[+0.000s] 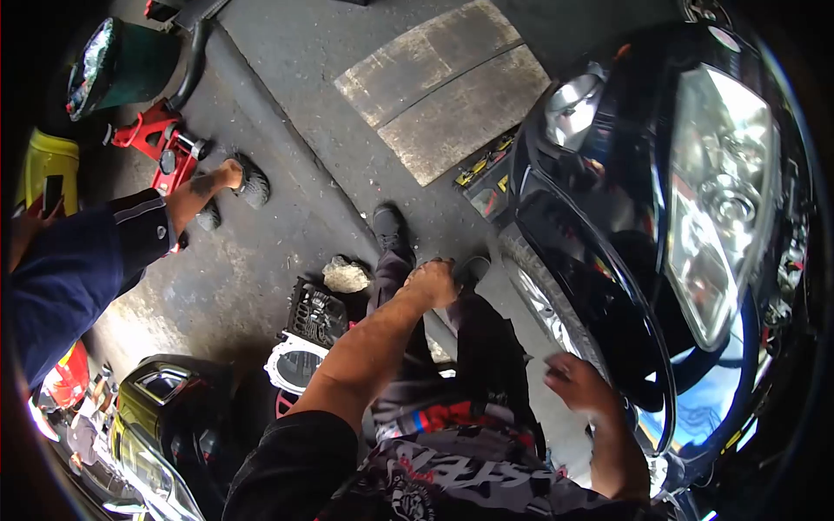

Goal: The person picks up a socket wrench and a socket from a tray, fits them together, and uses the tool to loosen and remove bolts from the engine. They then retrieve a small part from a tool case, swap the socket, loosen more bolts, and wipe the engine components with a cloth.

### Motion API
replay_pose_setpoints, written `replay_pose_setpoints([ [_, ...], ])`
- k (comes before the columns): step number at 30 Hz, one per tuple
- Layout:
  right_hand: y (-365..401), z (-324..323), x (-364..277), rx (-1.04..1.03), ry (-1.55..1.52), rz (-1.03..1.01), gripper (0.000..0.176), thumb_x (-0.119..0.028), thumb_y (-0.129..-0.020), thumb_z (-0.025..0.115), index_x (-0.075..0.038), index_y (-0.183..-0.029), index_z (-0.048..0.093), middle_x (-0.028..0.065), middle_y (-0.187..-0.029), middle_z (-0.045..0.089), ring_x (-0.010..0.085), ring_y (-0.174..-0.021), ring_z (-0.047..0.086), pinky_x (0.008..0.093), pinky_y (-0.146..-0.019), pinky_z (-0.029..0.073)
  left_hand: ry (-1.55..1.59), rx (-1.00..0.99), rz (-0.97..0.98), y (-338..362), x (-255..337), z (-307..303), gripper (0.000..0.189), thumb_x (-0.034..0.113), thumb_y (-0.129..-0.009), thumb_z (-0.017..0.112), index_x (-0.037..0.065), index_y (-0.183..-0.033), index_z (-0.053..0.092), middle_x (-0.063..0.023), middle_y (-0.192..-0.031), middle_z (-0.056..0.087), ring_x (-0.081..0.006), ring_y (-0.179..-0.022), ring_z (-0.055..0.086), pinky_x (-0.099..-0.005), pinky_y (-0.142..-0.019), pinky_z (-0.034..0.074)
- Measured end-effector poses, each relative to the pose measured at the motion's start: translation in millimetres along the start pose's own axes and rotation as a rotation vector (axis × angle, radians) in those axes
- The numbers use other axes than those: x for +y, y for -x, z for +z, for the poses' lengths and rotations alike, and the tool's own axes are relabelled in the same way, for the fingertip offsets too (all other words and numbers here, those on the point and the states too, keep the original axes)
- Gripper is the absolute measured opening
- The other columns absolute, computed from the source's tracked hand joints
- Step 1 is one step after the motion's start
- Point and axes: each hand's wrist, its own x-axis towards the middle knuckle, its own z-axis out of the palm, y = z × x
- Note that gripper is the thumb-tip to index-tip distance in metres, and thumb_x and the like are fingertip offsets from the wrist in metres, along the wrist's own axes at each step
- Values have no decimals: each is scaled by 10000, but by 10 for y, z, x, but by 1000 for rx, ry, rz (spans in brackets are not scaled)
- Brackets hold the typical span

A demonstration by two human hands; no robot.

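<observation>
My left hand point(431, 283) is out in front of me above my legs, back upward. Its fingers curl under, and whatever they may hold is hidden. On the right, my right hand point(577, 382) hangs bent near the front wheel point(543, 295) of a black car point(599, 208), apart from the tyre. Motion smears its dark fingertips, so I cannot make out anything in them. A tool case point(318, 314) with sockets in it lies open left of my left forearm, beside a white ring-shaped part point(297, 363).
Another person point(78, 260) stands at left, holding a phone point(53, 194). Near that person are a red floor jack point(161, 143) and a green bin point(130, 69). A flat board point(443, 87) lies ahead, and a pale crumpled lump point(346, 275) is by my foot. Another vehicle point(156, 408) is lower left.
</observation>
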Motion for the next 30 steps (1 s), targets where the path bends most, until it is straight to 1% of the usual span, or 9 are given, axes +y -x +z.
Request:
replay_pose_setpoints([
  [5, -2002, 605, 745, 76, 29, -125, 374, -193, -917, 724, 6, -1212, 607, 123, -953, 695, 206, -871, 674, 343, -787, 529, 56, -91, -28, -726, -475, 156, 612, 351, -872, 671, 43, -1384, 538, -239, -1377, 564, -389, -1276, 548, -460, -1077, 446],
  [10, -3415, 847, 1077, 158, -191, 191, 436, -217, -924, 717, 11, -1263, 565, 103, -960, 687, 203, -852, 660, 352, -774, 529, 130, 24, -34, -1690, -1030, 745, 640, 379, -873, 684, -3, -1364, 535, -244, -1230, 657, -377, -1201, 610, -422, -1035, 479],
  [13, -3995, 951, 1160, 174, -438, 265, 554, -227, -919, 725, 21, -1355, 488, 90, -963, 680, 213, -895, 649, 348, -842, 516, 192, 42, -72, -2259, -1113, 927, 638, 390, -869, 695, 1, -1351, 543, -242, -1159, 689, -367, -1178, 627, -417, -1013, 489],
  [16, -4577, 1071, 1303, 326, -542, 222, 689, -232, -921, 724, 37, -1449, 373, 80, -933, 669, 222, -939, 630, 356, -921, 491, 212, 93, -37, -2744, -1044, 1036, 642, 396, -869, 696, 4, -1354, 542, -246, -1215, 666, -369, -1196, 616, -420, -1029, 479],
  [17, -4692, 1040, 1302, 322, -679, 268, 812, -267, -908, 743, 59, -1496, 286, 79, -1026, 636, 215, -1054, 584, 346, -1027, 419, 218, 109, -40, -2901, -999, 1043, 660, 417, -877, 691, 3, -1365, 532, -256, -1343, 589, -384, -1257, 568, -428, -1059, 458],
  [22, -5563, 1041, 1796, 591, -929, 309, 966, -352, -853, 796, 48, -1525, 229, 71, -1259, 502, 188, -1214, 451, 353, -1110, 296, 193, 333, 5, -3817, -838, 1085, 856, 480, -881, 674, -69, -1466, 374, -310, -1527, 360, -447, -1444, 316, -424, -1188, 305],
  [24, -5587, 981, 1654, 616, -1019, 343, 1035, -397, -832, 804, 47, -1539, 192, 123, -1407, 462, 216, -1342, 395, 377, -1147, 258, 122, 277, 61, -4052, -851, 1066, 941, 490, -879, 665, -83, -1510, 267, -332, -1564, 258, -452, -1486, 203, -437, -1216, 242],
  [27, -5663, 972, 1657, 646, -930, 203, 1035, -413, -835, 788, 33, -1549, 185, 199, -1535, 384, 266, -1435, 352, 391, -1164, 267, 130, 148, 74, -4139, -728, 1059, 1019, 520, -877, 647, -105, -1533, 183, -354, -1589, 171, -454, -1514, 112, -441, -1237, 188],
  [30, -5754, 990, 1960, 706, -266, 43, 978, -402, -866, 748, 27, -1551, 198, 257, -1572, 334, 303, -1445, 368, 388, -1155, 316, 263, 125, 9, -3954, -550, 1116, 971, 471, -881, 648, -81, -1537, 192, -361, -1584, 148, -477, -1504, 123, -502, -1234, 172],
])
